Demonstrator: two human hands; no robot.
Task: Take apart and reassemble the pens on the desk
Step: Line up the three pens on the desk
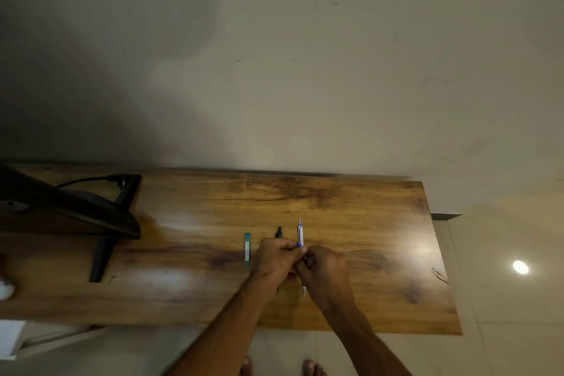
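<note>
On the wooden desk [351, 210] lie three pens side by side. A silver and blue click pen [300, 233] points away from me, its metal tip showing below my hands. My left hand [274, 261] pinches its upper barrel. My right hand [325, 272] grips the lower part; the two hands touch at the pen's middle. To the left, a black pen [278, 232] is mostly hidden under my left hand. Further left lies a teal pen [247, 250], untouched.
A dark monitor [61, 204] on a black stand [102, 256], with a cable [88, 179] behind it, fills the desk's left end. A wall runs along the far edge. The tiled floor [503, 284] shows right of the desk, and my bare feet [280, 368] below it.
</note>
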